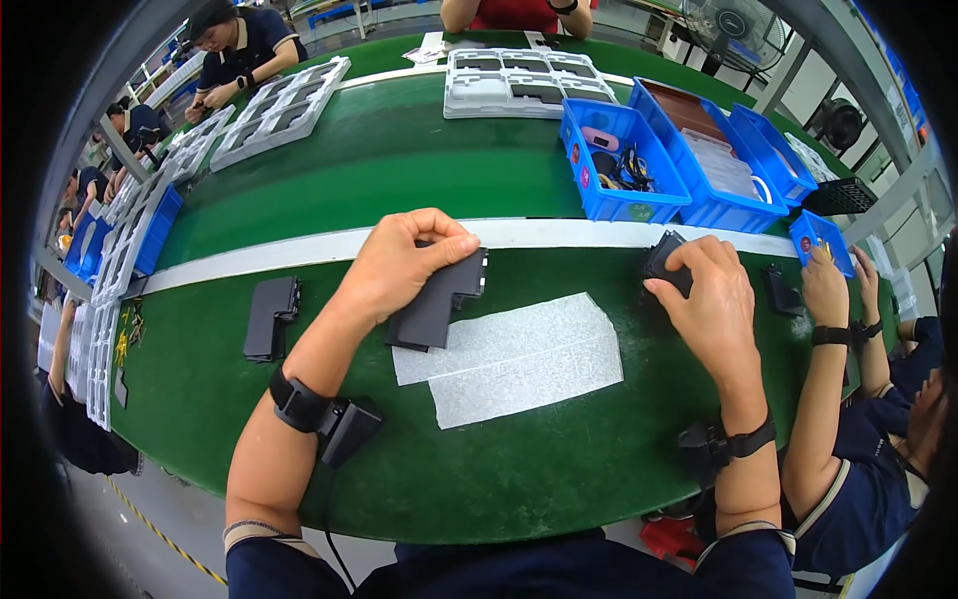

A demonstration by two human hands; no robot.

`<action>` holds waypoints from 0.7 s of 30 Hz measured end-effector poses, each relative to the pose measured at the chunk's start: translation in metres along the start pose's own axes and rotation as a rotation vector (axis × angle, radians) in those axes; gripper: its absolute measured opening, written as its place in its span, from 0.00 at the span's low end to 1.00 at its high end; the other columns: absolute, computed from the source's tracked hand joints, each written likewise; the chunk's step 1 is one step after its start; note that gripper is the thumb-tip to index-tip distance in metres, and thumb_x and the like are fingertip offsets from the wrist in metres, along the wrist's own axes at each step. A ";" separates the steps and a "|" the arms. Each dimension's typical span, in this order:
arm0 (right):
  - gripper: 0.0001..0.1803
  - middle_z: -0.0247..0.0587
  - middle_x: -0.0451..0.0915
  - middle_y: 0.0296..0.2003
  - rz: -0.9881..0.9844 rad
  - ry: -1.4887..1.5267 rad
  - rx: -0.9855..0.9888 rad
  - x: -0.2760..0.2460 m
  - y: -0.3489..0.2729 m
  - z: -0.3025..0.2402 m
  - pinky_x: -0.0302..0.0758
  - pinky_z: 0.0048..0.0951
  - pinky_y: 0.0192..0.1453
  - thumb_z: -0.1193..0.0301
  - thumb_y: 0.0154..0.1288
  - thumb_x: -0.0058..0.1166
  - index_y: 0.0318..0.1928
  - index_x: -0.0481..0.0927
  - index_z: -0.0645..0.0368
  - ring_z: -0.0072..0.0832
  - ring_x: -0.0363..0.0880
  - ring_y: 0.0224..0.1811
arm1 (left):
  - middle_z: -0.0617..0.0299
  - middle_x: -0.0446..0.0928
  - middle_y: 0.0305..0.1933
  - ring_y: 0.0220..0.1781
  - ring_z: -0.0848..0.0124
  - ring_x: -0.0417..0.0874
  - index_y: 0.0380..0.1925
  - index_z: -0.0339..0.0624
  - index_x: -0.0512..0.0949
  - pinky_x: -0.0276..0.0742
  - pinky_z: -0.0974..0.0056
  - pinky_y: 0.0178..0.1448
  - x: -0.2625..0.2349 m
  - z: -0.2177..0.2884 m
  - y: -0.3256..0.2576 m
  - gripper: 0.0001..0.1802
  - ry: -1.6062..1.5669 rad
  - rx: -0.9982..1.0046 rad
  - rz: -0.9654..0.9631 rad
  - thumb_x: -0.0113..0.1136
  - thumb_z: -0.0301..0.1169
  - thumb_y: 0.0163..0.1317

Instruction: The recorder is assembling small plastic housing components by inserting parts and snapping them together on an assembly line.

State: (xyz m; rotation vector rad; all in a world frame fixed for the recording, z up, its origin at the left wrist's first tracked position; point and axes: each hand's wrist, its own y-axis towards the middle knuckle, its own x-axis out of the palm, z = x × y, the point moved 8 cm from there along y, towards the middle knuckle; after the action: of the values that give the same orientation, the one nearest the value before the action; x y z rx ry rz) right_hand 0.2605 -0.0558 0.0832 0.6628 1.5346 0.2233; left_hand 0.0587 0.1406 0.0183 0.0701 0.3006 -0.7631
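Observation:
My left hand (pixel 404 262) pinches the upper end of a flat black L-shaped piece (pixel 429 311), which has small light marks along its right edge. Its lower end overlaps the left part of a whitish textured sheet (pixel 529 357) on the green table. To the right, my right hand (pixel 714 290) is closed with thumb and fingers on a small stack of black flat pieces (pixel 659 262); its fingers partly cover the stack. Another stack of black L-shaped pieces (pixel 271 317) lies left of my left forearm.
Beyond a white strip (pixel 349 246) is a green belt with white trays (pixel 519 95). Blue bins (pixel 639 205) stand at the right back, one holding cables. At my right, a co-worker's hands (pixel 826 285) are by a small blue bin (pixel 806 232). Black devices are strapped to both my wrists.

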 end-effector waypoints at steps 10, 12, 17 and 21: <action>0.19 0.45 0.76 0.29 -0.149 -0.047 0.131 -0.002 -0.002 0.015 0.73 0.42 0.39 0.67 0.45 0.71 0.33 0.75 0.61 0.45 0.78 0.38 | 0.60 0.81 0.26 0.27 0.76 0.77 0.31 0.33 0.83 0.73 0.68 0.34 -0.007 0.003 0.001 0.11 0.460 0.155 0.064 0.64 0.33 0.61; 0.19 0.46 0.76 0.28 -0.168 -0.024 0.123 -0.001 -0.002 0.016 0.73 0.42 0.39 0.68 0.45 0.71 0.33 0.75 0.62 0.45 0.78 0.38 | 0.58 0.81 0.24 0.26 0.73 0.78 0.30 0.33 0.83 0.73 0.66 0.33 -0.005 0.005 -0.001 0.12 0.554 0.157 0.050 0.64 0.34 0.61; 0.19 0.48 0.75 0.28 -0.218 0.003 0.166 -0.002 -0.001 0.017 0.71 0.44 0.38 0.72 0.43 0.71 0.32 0.73 0.63 0.47 0.77 0.37 | 0.54 0.82 0.31 0.33 0.71 0.80 0.32 0.34 0.83 0.73 0.67 0.39 -0.001 0.015 -0.008 0.12 0.720 0.202 0.079 0.65 0.35 0.60; 0.18 0.47 0.75 0.28 -0.170 -0.021 0.134 -0.003 -0.003 0.014 0.70 0.43 0.37 0.73 0.43 0.71 0.31 0.73 0.62 0.46 0.76 0.36 | 0.55 0.81 0.44 0.42 0.73 0.78 0.39 0.36 0.82 0.73 0.69 0.45 0.016 0.044 -0.024 0.12 0.601 0.470 0.160 0.65 0.34 0.60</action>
State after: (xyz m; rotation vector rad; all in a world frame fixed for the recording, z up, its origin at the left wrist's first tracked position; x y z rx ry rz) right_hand 0.2733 -0.0629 0.0828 0.6331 1.5858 -0.0152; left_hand 0.0637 0.1047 0.0563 0.7684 0.6711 -0.6270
